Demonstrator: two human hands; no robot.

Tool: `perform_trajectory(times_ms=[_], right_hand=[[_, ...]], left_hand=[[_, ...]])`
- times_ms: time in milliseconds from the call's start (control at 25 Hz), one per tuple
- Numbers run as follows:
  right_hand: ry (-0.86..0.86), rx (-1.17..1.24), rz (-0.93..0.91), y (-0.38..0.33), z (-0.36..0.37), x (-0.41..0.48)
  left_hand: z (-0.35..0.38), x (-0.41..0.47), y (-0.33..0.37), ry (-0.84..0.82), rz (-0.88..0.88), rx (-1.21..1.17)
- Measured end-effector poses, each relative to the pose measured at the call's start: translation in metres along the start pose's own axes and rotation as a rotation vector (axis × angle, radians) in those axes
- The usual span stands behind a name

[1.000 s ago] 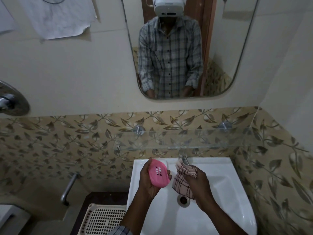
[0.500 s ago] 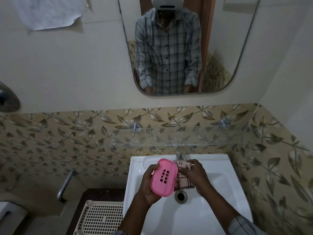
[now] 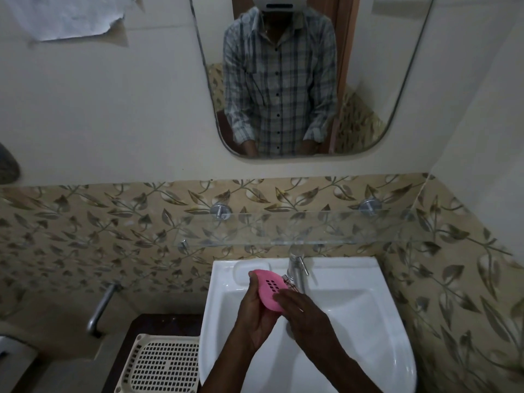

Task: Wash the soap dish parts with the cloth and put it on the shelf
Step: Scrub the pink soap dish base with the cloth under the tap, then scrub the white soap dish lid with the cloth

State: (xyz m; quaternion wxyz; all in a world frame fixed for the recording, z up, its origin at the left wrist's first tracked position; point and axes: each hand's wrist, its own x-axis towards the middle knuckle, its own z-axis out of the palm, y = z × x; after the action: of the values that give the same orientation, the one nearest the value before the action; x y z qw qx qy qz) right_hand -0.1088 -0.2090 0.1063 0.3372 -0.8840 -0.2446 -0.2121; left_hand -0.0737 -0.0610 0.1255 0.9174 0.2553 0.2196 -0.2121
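My left hand (image 3: pixel 255 313) holds a pink oval soap dish part (image 3: pixel 269 289) with small dark slots, tilted over the white sink (image 3: pixel 354 307). My right hand (image 3: pixel 304 316) lies against the dish's right side and grips the checked cloth (image 3: pixel 289 281), of which only a small corner shows beside the tap. A glass shelf (image 3: pixel 297 231) runs along the tiled wall above the sink, on two metal brackets.
A chrome tap (image 3: pixel 296 268) stands at the sink's back, right behind the hands. A cream perforated basket (image 3: pixel 164 364) sits to the left of the sink. A metal pipe (image 3: pixel 99 307) juts from the left wall. A mirror (image 3: pixel 297 80) hangs above.
My hands came together over the sink. The right hand moved the cloth from beside the dish onto it, so the cloth is now mostly hidden. The view dipped slightly downward.
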Motion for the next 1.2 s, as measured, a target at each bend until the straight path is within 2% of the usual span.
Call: perform_trajectory(times_ms=[160,240,400,520,720,880,1080,1200], right_hand=[[0.287,0.242,0.372,0.023,-0.018,0.013],[0.384,0.361,0.564,0.045,-0.035,0.014],[0.538,0.491,0.925,0.117,-0.043,-0.003],[0.483,0.44,1.138,0.168,-0.03,-0.006],[0.281,0.337,1.259,0.207,-0.003,0.028],[0.114,0.024,1.218,0.219,0.007,0.034],[0.136,-0.041,1.196,0.207,0.004,0.035],[0.33,-0.035,1.145,0.185,-0.01,0.033]], left_hand=[[-0.002,-0.004,-0.001,0.122,0.178,0.377],[-0.014,-0.005,-0.001,0.189,0.323,0.484],[-0.037,-0.01,0.009,0.317,0.503,0.489],[-0.052,-0.009,0.011,0.355,0.528,0.481],[-0.072,-0.005,0.004,0.396,0.506,0.42],[-0.065,-0.001,-0.005,0.365,0.499,0.454],[-0.054,0.005,-0.015,0.397,0.41,0.445],[-0.041,0.003,-0.019,0.446,0.349,0.353]])
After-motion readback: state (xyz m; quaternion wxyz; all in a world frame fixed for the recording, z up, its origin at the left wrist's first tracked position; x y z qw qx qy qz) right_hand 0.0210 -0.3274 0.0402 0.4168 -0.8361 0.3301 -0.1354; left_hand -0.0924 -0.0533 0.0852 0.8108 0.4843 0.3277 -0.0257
